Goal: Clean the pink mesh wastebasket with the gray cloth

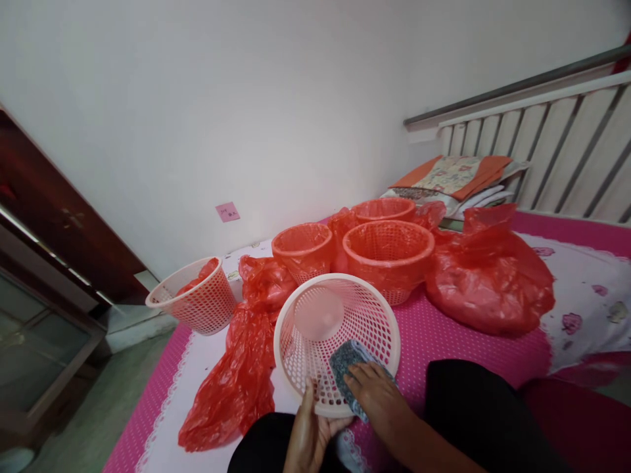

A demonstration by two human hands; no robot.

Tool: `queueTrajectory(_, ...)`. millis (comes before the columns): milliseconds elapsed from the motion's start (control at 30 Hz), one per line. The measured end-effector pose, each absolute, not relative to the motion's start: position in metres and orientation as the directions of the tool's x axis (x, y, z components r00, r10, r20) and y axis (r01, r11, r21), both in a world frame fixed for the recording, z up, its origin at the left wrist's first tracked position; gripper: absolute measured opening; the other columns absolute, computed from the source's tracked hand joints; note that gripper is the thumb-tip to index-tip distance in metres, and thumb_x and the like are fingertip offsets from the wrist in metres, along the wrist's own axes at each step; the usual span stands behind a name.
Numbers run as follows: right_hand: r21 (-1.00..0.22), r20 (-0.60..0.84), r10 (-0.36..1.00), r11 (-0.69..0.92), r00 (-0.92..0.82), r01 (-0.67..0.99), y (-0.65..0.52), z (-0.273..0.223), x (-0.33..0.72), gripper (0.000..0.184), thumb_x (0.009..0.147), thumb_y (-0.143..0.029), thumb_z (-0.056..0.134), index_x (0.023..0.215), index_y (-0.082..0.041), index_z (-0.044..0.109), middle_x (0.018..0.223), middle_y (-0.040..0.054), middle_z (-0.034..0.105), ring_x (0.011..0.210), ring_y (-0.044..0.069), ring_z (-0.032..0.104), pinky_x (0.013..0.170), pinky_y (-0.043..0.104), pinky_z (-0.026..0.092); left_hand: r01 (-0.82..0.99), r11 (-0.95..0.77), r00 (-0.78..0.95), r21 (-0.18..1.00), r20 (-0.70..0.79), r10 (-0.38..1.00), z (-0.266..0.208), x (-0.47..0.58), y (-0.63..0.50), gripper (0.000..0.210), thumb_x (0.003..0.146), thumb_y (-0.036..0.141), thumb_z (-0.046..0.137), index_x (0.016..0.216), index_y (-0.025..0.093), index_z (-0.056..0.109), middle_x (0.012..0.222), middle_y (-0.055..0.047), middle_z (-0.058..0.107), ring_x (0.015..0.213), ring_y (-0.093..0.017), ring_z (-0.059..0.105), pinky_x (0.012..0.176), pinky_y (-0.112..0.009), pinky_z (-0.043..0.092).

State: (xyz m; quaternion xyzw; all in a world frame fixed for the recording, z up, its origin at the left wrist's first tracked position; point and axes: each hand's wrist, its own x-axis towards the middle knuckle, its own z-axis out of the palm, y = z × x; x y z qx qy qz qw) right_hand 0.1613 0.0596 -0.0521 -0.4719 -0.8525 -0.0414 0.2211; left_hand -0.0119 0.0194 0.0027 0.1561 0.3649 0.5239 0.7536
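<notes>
A pale pink perforated plastic basket lies tilted in front of me, its mouth facing me. My left hand grips its near rim, thumb over the edge and fingers underneath. In my right hand is a folded grey cloth, pressed against the inner wall of the basket at the lower right. The fingers lie over the cloth and hide part of it. Just left of the basket sprawls a crumpled red plastic bag.
Beyond stand several baskets lined with red bags, among them a large one and a smaller one. An unlined-looking basket holding some red plastic is at left. A full red bag sits right, near folded textiles and a radiator.
</notes>
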Motion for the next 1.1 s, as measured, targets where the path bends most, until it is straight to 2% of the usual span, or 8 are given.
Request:
queueTrajectory(267,-0.120,0.352,0.802,0.550,-0.482,0.827,0.060,-0.041,0.171,0.037,0.095,-0.012,0.059,0.128,-0.019,0.075,0.132,0.0138,0.077,0.127,0.033,0.066,0.119,0.054,0.039,-0.694,0.349,0.110,0.630,-0.386,0.916,0.003,-0.012,0.020,0.059,0.103,0.051,0.058,0.147,0.012,0.062,0.132,-0.024,0.077,0.133,-0.039,0.068,0.105,-0.059,0.059)
queueTrajectory(433,-0.178,0.295,0.770,0.626,-0.565,0.760,0.056,-0.041,0.175,0.043,0.093,-0.019,0.062,0.135,-0.018,0.071,0.138,0.0148,0.074,0.129,0.033,0.065,0.120,0.054,0.038,-0.659,0.332,0.059,0.675,-0.394,0.917,0.000,-0.011,0.021,0.058,0.101,0.049,0.063,0.145,0.013,0.064,0.130,-0.024,0.078,0.130,-0.040,0.070,0.100,-0.057,0.062)
queueTrajectory(667,-0.161,0.353,0.772,0.607,-0.529,0.778,0.065,-0.042,0.169,0.038,0.097,-0.012,0.057,0.131,-0.019,0.073,0.132,0.0123,0.077,0.124,0.030,0.068,0.111,0.046,0.045,-0.634,0.274,-0.011,0.723,-0.364,0.931,0.006,-0.009,0.023,0.050,0.089,0.050,0.080,0.118,0.010,0.079,0.112,-0.021,0.084,0.117,-0.039,0.076,0.092,-0.050,0.066)
queueTrajectory(800,-0.251,0.274,0.762,0.645,-0.586,0.722,0.058,-0.016,0.169,0.046,0.096,-0.021,0.058,0.141,-0.015,0.067,0.139,0.0167,0.072,0.127,0.033,0.065,0.111,0.047,0.044,-0.590,0.214,-0.038,0.778,-0.292,0.956,0.004,-0.005,0.022,0.038,0.081,0.043,0.090,0.102,0.012,0.082,0.105,-0.014,0.084,0.097,-0.029,0.079,0.089,-0.042,0.066)
queueTrajectory(900,-0.345,0.199,0.768,0.636,-0.609,0.690,0.049,0.007,0.166,0.060,0.091,-0.023,0.060,0.149,-0.013,0.061,0.148,0.0183,0.066,0.133,0.034,0.059,0.117,0.049,0.039,-0.600,0.284,0.010,0.748,-0.348,0.937,-0.003,0.000,0.020,0.031,0.079,0.036,0.092,0.098,0.014,0.082,0.099,-0.009,0.084,0.084,-0.021,0.078,0.089,-0.037,0.066)
queueTrajectory(1100,-0.462,0.173,0.769,0.616,-0.616,0.638,0.043,0.013,0.155,0.073,0.083,-0.019,0.059,0.156,-0.016,0.054,0.155,0.0159,0.060,0.139,0.033,0.053,0.121,0.046,0.034,-0.703,0.343,0.146,0.623,-0.346,0.927,-0.007,0.004,0.020,0.026,0.088,0.034,0.085,0.106,0.016,0.083,0.118,-0.013,0.083,0.118,-0.030,0.076,0.105,-0.045,0.061)
